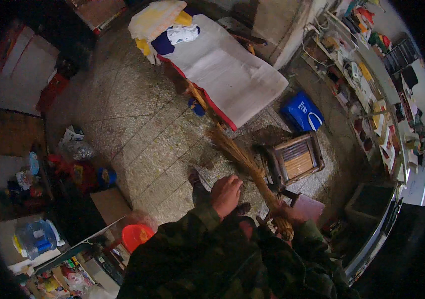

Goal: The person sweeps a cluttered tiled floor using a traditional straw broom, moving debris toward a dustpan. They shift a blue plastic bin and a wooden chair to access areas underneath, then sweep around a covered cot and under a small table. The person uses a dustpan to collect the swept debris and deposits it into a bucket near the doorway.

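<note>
My right hand, slightly blurred, is closed around the bound lower end of a straw broom. The broom's brush slants up and left over the floor, with its splayed tip near the red edge of a pale-covered bed. My left hand hangs in front of my body, left of the broom and apart from it. Its fingers are curled together and I see nothing in them. Just right of the broom stands a small wooden chair with a bamboo-slat seat. A flat pale pink object lies beside my right hand.
A blue bag rests on the speckled floor beyond the chair. Cluttered shelves line the right. On the left are an orange-red basin, a large water jug and a clear plastic bag. Folded bedding lies on the bed.
</note>
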`<control>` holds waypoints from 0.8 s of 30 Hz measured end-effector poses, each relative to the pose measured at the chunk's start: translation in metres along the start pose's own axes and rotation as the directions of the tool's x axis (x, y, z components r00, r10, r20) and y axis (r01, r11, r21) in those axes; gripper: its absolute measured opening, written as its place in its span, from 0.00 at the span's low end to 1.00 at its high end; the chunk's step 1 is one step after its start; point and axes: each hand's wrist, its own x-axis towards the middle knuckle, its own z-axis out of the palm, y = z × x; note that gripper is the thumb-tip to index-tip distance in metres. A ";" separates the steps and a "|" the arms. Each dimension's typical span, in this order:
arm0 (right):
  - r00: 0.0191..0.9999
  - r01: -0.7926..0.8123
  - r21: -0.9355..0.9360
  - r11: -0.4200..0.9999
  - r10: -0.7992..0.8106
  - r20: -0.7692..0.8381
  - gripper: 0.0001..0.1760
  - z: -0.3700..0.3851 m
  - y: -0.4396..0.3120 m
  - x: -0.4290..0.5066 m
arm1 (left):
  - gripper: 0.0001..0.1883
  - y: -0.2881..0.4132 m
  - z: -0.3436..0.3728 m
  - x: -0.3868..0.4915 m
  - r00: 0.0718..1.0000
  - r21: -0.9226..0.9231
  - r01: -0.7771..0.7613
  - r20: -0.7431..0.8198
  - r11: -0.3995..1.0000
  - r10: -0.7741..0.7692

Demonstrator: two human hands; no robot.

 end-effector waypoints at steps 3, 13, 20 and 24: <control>0.996 -0.087 0.226 0.970 0.082 0.032 0.13 0.001 0.000 0.039 | 0.16 -0.041 -0.032 0.007 0.999 0.022 -0.002 -0.044 1.000 0.003; 0.977 -0.215 0.452 0.866 0.188 0.103 0.20 0.003 0.003 0.134 | 0.18 -0.184 -0.144 0.037 0.975 0.197 0.221 -0.058 0.955 -0.214; 0.960 -0.278 0.577 0.768 0.236 0.148 0.20 0.021 -0.018 0.168 | 0.17 -0.229 -0.194 0.094 0.971 0.035 0.101 -0.222 0.994 -0.091; 0.954 -0.299 0.686 0.663 0.200 0.222 0.20 0.028 -0.030 0.206 | 0.17 -0.251 -0.234 0.139 0.978 0.053 0.138 -0.167 0.989 -0.127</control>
